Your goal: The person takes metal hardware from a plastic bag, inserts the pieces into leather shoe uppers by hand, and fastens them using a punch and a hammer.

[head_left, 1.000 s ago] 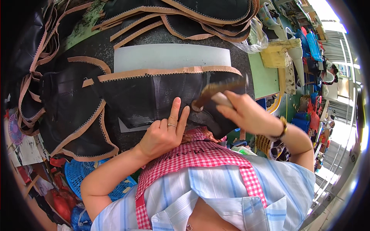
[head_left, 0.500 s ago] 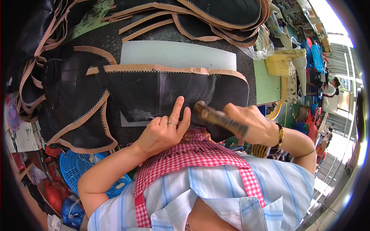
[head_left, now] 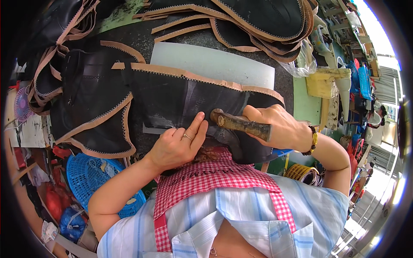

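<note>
A black leather piece point(head_left: 167, 96) with a tan zigzag-stitched border lies across the bench in front of me. My left hand point(head_left: 178, 144) rests at its near edge, the index finger stretched out and touching the black surface, some other fingers curled under. In my right hand point(head_left: 279, 124) is a worn hammer point(head_left: 243, 124), its handle wrapped by the fingers. The hammer's head is down at the leather, just right of my left fingertip; I cannot tell whether it touches. A pale board point(head_left: 215, 60) shows beyond the leather's far border.
More black pieces with tan borders point(head_left: 97, 96) lie at the left, and a stack of them point(head_left: 262, 21) is at the back. A clear plastic bag point(head_left: 303, 62) and a yellow block point(head_left: 320, 86) stand at the right. Below the bench is a blue basket point(head_left: 84, 180).
The hammer head has moved slightly left, closer to my left fingertip. The leather's right end has shifted down toward me. The whole view has shifted a little.
</note>
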Demonstrator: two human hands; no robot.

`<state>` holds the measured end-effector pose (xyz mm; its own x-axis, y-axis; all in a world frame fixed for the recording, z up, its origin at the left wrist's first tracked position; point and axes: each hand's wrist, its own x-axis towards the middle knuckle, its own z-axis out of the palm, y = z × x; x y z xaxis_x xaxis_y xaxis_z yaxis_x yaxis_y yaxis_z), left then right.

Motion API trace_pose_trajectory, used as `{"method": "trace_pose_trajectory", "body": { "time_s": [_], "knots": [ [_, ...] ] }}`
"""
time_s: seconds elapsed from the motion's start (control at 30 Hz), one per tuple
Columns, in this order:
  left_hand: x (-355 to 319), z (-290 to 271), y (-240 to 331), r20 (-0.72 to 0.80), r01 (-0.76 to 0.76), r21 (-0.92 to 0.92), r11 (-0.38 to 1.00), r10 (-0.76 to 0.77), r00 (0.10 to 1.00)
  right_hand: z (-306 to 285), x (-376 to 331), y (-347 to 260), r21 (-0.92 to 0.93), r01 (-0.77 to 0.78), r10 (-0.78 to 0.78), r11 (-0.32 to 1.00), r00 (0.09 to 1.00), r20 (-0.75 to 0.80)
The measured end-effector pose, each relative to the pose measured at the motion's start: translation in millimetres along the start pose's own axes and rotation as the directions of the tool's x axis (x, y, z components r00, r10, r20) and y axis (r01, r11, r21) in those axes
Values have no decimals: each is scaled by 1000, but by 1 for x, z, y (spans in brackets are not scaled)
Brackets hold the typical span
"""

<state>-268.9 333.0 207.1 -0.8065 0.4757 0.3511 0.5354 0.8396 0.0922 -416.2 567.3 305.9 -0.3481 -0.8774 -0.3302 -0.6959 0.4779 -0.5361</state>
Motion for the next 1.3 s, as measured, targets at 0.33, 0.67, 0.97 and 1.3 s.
{"method": "trace_pose_trajectory", "body": {
  "time_s": [0.33,0.67,0.97,1.3],
  "knots": [
    [-1,-4,2,34,-20,61,998,18,999,4,-1,4,131,27,-30,991,999,17],
    [-5,7,2,-94,-15,27,1000,17,995,5,6,-5,210,66,-68,975,998,-2],
    [-11,18,1,-204,31,-14,999,-33,978,-33,35,-27,292,-494,407,819,859,310],
    [-8,13,6,-215,84,15,996,-79,973,-33,32,-39,-6,-207,203,978,951,233]
  ]
}}
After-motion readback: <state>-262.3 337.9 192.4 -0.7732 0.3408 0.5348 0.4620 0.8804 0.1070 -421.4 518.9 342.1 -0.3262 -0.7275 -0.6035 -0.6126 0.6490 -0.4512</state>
